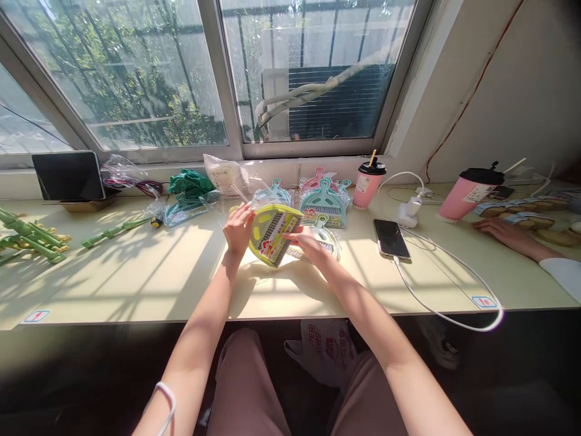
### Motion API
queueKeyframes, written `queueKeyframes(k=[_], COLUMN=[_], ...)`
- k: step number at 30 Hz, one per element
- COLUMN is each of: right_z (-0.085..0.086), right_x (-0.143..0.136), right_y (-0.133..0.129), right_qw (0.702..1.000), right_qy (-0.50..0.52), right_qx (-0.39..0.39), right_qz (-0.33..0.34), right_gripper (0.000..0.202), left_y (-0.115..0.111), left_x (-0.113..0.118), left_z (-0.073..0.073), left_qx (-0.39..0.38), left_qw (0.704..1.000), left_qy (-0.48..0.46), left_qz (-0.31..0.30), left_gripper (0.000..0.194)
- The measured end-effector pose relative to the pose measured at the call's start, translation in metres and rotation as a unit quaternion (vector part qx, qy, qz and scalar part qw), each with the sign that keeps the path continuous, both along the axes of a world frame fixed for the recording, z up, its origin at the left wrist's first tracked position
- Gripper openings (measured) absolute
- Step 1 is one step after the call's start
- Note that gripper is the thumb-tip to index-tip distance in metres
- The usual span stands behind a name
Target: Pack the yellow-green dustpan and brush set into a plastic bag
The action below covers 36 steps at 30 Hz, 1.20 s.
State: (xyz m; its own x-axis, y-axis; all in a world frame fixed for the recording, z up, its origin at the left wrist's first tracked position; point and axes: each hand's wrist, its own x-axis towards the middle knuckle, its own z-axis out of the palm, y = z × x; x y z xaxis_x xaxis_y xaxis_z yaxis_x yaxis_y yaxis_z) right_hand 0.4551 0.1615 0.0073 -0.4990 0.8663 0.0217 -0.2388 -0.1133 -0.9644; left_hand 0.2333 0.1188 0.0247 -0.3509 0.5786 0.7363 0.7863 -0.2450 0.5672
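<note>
A yellow-green mini dustpan (257, 231) with a brush and a printed label card (278, 242) in it is held tilted above the table. My left hand (239, 227) is closed on its upper left side, around the handle end. On the right edge, my right hand (307, 241) pinches the card and brush area between thumb and fingers. Behind my right hand lies a pale green dustpan set (327, 233), partly hidden by that hand. Further back are wrapped teal dustpan sets (324, 203) and a pink one (319, 180).
A black phone (392, 238) on a white cable, a charger (409, 212) and two pink cups (367, 184) stand on the right. A co-worker's hand (503, 233) rests at far right. Left are green plastic stalks (34, 233), a tablet (68, 175) and a green bundle (190, 183).
</note>
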Motion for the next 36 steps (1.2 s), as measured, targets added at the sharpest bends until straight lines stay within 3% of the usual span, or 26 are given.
queueKeyframes(k=[5,9,11,14,17,20,25,32,36], right_z=[-0.002,0.000,0.001,0.000,-0.004,-0.005,0.001,0.006,0.010], right_x=[-0.003,-0.001,0.000,-0.001,-0.004,-0.005,-0.002,-0.005,-0.008], right_y=[-0.004,-0.001,0.000,-0.003,-0.005,-0.001,0.005,-0.015,-0.021], right_qw=[0.998,0.994,0.994,0.995,0.995,0.992,0.986,0.992,0.992], right_qy=[0.050,0.092,0.096,0.095,0.099,0.119,0.136,0.105,0.108], right_qx=[-0.002,0.003,0.007,0.000,-0.004,0.001,0.005,-0.017,-0.018], right_qz=[-0.024,-0.055,-0.050,-0.030,-0.024,-0.040,-0.093,-0.064,-0.056], right_gripper=[0.047,0.050,0.053,0.062,0.070,0.062,0.044,0.053,0.055], left_y=[-0.007,-0.012,-0.012,-0.012,-0.012,-0.009,0.002,-0.003,-0.005], left_x=[0.014,0.010,0.001,-0.010,-0.003,0.017,0.039,0.031,0.044], left_z=[0.004,0.012,0.019,0.026,0.022,0.010,-0.004,-0.001,0.000], left_qx=[0.007,0.086,0.095,-0.001,-0.084,-0.162,-0.231,-0.121,-0.119], left_qw=[0.998,0.977,0.932,0.818,0.717,0.671,0.679,0.764,0.757], left_qy=[-0.008,-0.197,-0.347,-0.536,-0.591,-0.577,-0.512,-0.496,-0.487], left_qz=[-0.056,-0.001,-0.031,-0.207,-0.360,-0.437,-0.472,-0.395,-0.419], left_gripper=[0.035,0.093,0.098,0.108,0.113,0.108,0.105,0.105,0.088])
